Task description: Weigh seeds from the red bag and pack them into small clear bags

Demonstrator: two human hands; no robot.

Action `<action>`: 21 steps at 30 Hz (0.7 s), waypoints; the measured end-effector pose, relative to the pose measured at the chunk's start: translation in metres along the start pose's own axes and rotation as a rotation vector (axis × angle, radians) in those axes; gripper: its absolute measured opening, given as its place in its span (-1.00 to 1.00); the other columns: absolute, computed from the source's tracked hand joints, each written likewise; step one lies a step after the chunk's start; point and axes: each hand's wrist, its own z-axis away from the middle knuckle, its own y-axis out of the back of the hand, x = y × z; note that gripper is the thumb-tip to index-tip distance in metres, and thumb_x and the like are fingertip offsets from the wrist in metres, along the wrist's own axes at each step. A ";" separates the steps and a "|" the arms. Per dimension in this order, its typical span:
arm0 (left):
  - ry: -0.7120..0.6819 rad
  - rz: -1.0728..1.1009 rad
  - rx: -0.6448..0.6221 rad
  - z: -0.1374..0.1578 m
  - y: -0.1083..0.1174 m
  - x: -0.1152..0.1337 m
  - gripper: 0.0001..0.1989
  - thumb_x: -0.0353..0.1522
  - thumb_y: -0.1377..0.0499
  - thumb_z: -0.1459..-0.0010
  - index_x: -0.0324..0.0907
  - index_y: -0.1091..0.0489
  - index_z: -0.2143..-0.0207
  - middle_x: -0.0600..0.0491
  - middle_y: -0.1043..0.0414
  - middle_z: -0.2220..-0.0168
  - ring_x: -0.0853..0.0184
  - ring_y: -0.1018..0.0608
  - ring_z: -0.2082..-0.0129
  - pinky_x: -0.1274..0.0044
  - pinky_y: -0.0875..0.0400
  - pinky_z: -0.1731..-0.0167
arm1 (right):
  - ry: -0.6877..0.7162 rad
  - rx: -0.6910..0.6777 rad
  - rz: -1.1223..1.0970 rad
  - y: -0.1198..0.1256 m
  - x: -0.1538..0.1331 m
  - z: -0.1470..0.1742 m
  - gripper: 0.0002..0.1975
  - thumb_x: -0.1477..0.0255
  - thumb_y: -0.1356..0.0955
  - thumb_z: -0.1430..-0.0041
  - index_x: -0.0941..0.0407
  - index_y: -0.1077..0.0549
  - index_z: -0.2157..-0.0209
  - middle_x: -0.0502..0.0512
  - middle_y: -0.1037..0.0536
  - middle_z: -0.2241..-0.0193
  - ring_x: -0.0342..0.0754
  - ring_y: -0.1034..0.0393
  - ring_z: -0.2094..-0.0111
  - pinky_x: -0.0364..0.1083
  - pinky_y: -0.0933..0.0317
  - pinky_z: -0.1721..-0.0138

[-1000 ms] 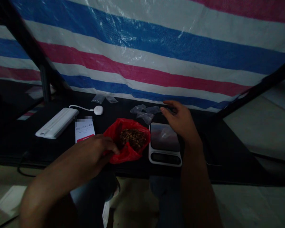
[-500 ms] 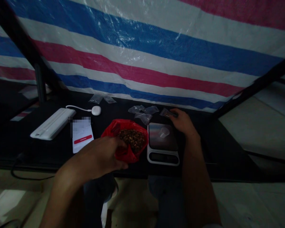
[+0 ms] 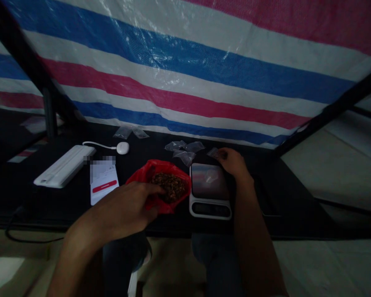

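A red plastic bag (image 3: 136, 177) stands open on the black table, filled with small brown pieces like seeds or grain (image 3: 170, 186). My left hand (image 3: 132, 202) grips the bag's near left rim, the index finger over its mouth and the thumb outside. To the bag's right lies a white kitchen scale (image 3: 209, 199) with a shiny plate; a pale patch on the plate could be clear plastic or a reflection. Behind the scale's right corner, my right hand (image 3: 233, 161) has its curled fingers on a small clear plastic bag (image 3: 212, 152). Its fingertips are partly hidden.
Several clear small bags (image 3: 184, 156) lie behind the scale, others (image 3: 131, 132) farther left. A phone (image 3: 103, 181), a white power bank (image 3: 63, 166) and a cabled white disc (image 3: 123, 148) are on the left. A dark flat object (image 3: 266, 198) lies beyond my right forearm. A striped sheet (image 3: 185, 74) hangs behind.
The view has shifted slightly. My left hand stays at the red bag's rim, with its fingers a little moved. My right hand remains at the small clear bag, its fingers more curled.
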 end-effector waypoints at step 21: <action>0.002 0.570 0.289 -0.041 0.009 -0.003 -0.53 0.06 -0.19 -0.27 -0.14 -0.60 0.23 0.02 -0.66 0.35 0.28 -0.64 0.37 0.52 -0.51 0.38 | 0.715 -0.128 -0.585 0.041 -0.124 0.069 -0.64 0.56 -0.42 -0.23 0.04 -0.55 -0.05 0.12 -0.60 0.02 0.03 -0.50 0.04 0.07 -0.37 -0.05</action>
